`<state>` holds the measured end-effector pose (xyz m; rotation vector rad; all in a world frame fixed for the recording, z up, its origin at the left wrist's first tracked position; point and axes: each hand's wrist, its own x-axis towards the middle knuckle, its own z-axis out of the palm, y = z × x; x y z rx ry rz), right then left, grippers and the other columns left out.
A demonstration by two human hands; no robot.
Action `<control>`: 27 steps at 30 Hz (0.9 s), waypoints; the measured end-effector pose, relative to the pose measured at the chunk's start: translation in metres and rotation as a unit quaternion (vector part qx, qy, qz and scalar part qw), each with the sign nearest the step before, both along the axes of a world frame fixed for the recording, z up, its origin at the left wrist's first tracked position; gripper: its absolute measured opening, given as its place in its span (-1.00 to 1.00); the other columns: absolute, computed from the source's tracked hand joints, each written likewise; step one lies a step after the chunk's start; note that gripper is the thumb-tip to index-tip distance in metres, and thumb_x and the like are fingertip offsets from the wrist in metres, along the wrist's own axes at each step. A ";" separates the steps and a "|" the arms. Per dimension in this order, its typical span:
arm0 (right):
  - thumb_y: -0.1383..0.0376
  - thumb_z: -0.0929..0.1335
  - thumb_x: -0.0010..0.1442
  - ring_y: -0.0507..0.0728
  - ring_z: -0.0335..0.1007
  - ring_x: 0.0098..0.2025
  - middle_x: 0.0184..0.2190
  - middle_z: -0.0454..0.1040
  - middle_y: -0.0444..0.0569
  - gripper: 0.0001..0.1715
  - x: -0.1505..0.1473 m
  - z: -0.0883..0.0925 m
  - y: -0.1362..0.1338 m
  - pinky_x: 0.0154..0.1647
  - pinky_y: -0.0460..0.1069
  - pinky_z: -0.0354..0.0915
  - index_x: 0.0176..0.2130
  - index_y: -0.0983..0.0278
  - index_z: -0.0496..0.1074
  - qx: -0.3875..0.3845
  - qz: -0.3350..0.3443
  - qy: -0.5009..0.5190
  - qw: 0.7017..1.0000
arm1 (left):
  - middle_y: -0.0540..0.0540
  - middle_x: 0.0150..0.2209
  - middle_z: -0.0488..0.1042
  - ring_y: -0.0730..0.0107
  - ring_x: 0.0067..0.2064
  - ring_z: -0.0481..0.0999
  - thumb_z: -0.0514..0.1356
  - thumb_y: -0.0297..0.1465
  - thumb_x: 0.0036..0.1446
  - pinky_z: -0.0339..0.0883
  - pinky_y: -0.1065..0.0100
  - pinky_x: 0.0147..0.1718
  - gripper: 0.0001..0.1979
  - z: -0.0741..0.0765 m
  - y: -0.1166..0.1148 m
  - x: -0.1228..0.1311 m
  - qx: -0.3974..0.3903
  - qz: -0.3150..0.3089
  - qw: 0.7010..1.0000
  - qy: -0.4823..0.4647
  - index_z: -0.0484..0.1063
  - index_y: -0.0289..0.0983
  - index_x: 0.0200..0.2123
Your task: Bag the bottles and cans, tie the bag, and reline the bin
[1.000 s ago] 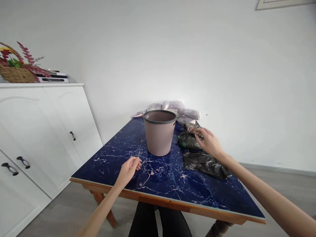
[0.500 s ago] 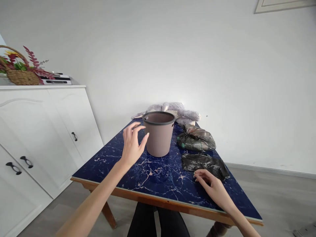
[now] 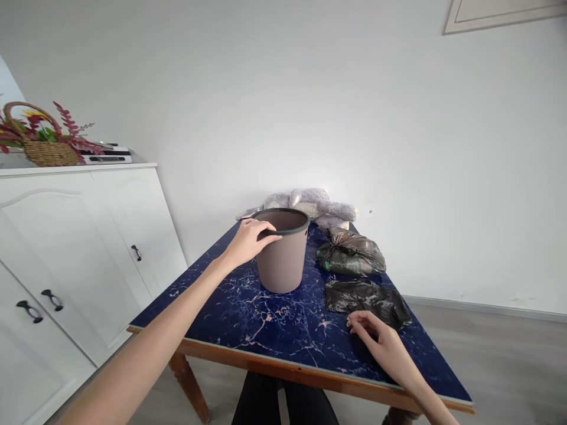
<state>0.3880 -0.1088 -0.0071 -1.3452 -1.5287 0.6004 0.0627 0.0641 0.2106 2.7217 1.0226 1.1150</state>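
Observation:
A brownish-pink trash can (image 3: 282, 262) with a dark grey rim stands upright on the blue marbled table (image 3: 283, 336). My left hand (image 3: 251, 239) grips its rim at the near left, fingers over the edge and thumb outside. Close to the table's front right, my right hand (image 3: 374, 336) rests with fingers curled and the thumb near the fingertips; whether anything is between them I cannot make out. Just beyond it lies a flattened black plastic bag (image 3: 365, 300). Behind that sits a tied, filled black garbage bag (image 3: 352, 254).
Grey plush toys (image 3: 316, 203) lie at the table's far end against the white wall. On the left stands a white cabinet (image 3: 88, 236) with black handles. A wicker basket of flowers (image 3: 51, 152) is on top, beside a white and black device (image 3: 108, 156).
My left hand has moved onto the trash can's rim and closed on it. The can has shifted slightly toward me. My right hand has stayed nearly still.

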 end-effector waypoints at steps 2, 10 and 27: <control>-0.10 0.28 0.42 0.25 0.62 -0.15 -0.18 0.64 0.03 -0.55 0.003 0.003 0.000 -0.09 0.08 0.53 -0.10 0.15 0.54 0.013 -0.009 -0.028 0.999 | -0.08 -0.09 0.67 0.04 0.02 0.54 0.33 -0.10 0.28 0.14 -0.04 0.25 -0.76 0.002 -0.013 -0.001 -0.010 -0.003 1.000 -0.010 0.63 -0.11 -0.15; 0.14 0.28 0.47 0.27 0.51 0.03 0.03 0.50 0.09 -0.73 0.018 0.009 0.028 0.10 0.19 0.44 0.05 0.19 0.43 0.076 -0.013 -0.249 0.965 | -0.14 0.10 0.58 -0.02 0.19 0.47 0.32 -0.12 0.32 0.26 -0.08 0.26 -0.66 0.001 -0.062 0.002 0.061 0.016 0.998 0.019 0.53 -0.11 0.08; -0.14 0.35 0.36 0.18 0.47 -0.27 -0.27 0.57 -0.01 -0.53 0.012 0.037 0.021 -0.23 0.02 0.34 -0.21 0.20 0.50 0.030 -0.076 -0.008 0.997 | -0.11 -0.02 0.50 0.25 0.06 0.52 0.06 -0.31 0.52 0.35 0.18 0.18 -0.84 -0.135 -0.168 -0.024 -0.188 -0.044 0.981 0.031 0.43 -0.12 -0.02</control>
